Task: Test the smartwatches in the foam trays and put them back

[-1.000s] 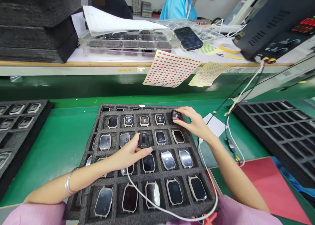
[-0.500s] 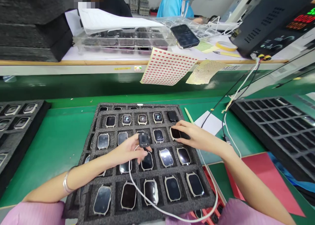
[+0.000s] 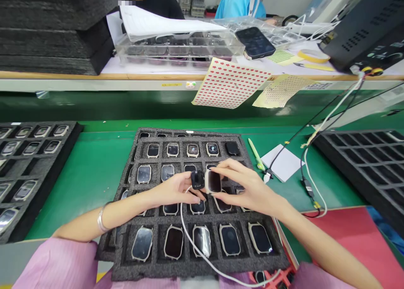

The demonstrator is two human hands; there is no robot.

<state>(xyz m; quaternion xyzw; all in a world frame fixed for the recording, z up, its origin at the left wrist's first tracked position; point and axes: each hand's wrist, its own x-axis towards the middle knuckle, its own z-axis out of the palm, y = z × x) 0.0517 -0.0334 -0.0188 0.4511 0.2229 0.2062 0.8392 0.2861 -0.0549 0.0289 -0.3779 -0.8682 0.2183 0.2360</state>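
Observation:
My left hand point(image 3: 183, 188) is closed on a small black square charger point(image 3: 197, 180) with a white cable point(image 3: 186, 226) trailing from it. Between the fingers and thumb of my right hand point(image 3: 241, 183) is a watch case point(image 3: 213, 182), cream-framed and strapless, its dark screen facing up. The watch and charger are side by side, almost touching; I cannot tell whether they meet. Both hands are above a black foam tray point(image 3: 195, 270) whose pockets hold several similar watch cases. A black square piece point(image 3: 232, 148) sits in the far right pocket, and a few watches show lit faces.
Foam trays stand at the left point(image 3: 57, 171) and right point(image 3: 372, 171). A green pen point(image 3: 255, 153) and white paper point(image 3: 283, 162) lie right of the middle tray. Cables point(image 3: 318, 141) hang from a power supply point(image 3: 362, 32). A phone point(image 3: 255, 42) rests on the shelf; two people are beyond.
My right hand has lifted a watch case out of its pocket on the right and carried it left to the charger. The view has shifted slightly. My left hand still holds the charger.

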